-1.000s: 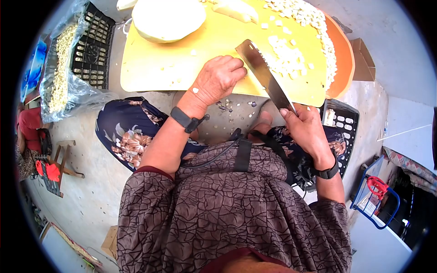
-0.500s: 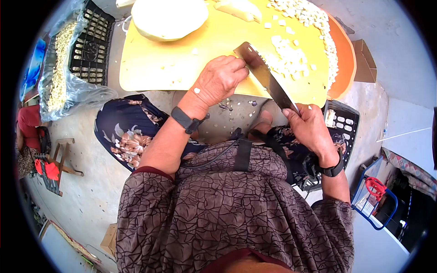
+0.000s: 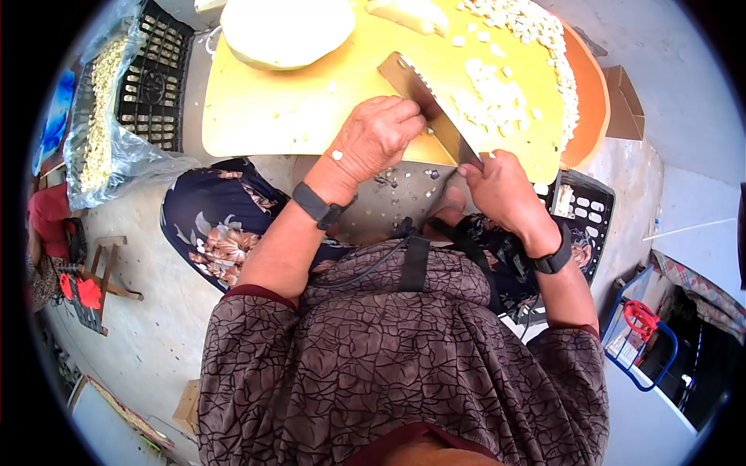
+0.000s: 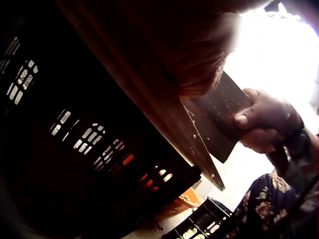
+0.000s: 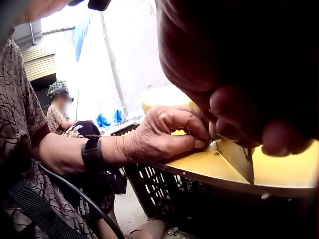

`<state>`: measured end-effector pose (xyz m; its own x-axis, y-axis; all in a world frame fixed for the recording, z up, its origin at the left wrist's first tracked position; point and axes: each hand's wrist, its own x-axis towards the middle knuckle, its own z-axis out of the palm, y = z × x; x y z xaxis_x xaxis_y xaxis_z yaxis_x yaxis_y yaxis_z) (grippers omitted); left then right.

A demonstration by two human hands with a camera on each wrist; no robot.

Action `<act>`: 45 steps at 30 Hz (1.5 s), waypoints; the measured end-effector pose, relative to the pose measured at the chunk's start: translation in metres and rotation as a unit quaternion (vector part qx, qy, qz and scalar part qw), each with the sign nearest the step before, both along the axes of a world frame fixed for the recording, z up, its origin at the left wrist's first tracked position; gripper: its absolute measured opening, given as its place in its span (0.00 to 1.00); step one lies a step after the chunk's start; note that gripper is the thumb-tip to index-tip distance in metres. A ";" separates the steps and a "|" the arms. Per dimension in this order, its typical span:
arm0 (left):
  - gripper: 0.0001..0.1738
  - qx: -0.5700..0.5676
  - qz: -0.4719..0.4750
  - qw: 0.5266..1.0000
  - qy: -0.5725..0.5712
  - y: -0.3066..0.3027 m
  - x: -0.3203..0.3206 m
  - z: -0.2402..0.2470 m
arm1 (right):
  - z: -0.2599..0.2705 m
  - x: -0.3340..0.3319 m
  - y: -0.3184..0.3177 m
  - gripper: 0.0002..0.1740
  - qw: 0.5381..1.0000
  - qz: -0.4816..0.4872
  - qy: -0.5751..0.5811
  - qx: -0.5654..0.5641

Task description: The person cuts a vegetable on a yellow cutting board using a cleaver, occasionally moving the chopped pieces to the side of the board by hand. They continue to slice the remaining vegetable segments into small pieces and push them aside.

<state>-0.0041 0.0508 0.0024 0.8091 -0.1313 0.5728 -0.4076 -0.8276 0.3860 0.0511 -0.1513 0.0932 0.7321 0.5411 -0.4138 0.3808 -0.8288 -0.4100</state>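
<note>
The right hand [image 3: 509,190] grips the knife [image 3: 434,113], angled far-left over the yellow board [image 3: 350,101]. The left hand [image 3: 379,128] curls against the knife's left side; its hold cannot be determined.

broad blade [image 4: 219,119] in right hand [image 4: 266,119], beside shadowed left hand [image 4: 199,62] and, probably, a board's edge [image 4: 187,142]

Left hand [image 3: 377,133] curled, right hand [image 3: 501,190] gripping; both forearms [image 3: 278,245] angled inward
</note>
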 end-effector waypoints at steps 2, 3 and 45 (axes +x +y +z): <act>0.07 -0.003 -0.001 1.000 -0.001 0.000 -0.001 0.000 | -0.002 0.002 0.013 0.16 1.000 0.002 -0.003 0.004; 0.06 -0.005 -0.001 1.000 -0.003 0.001 0.000 0.000 | -0.004 0.005 0.019 0.16 1.000 0.008 -0.008 0.010; 0.09 -0.061 0.125 0.990 0.028 -0.009 0.004 0.001 | 0.004 -0.019 -0.008 0.19 0.988 -0.136 -0.007 0.075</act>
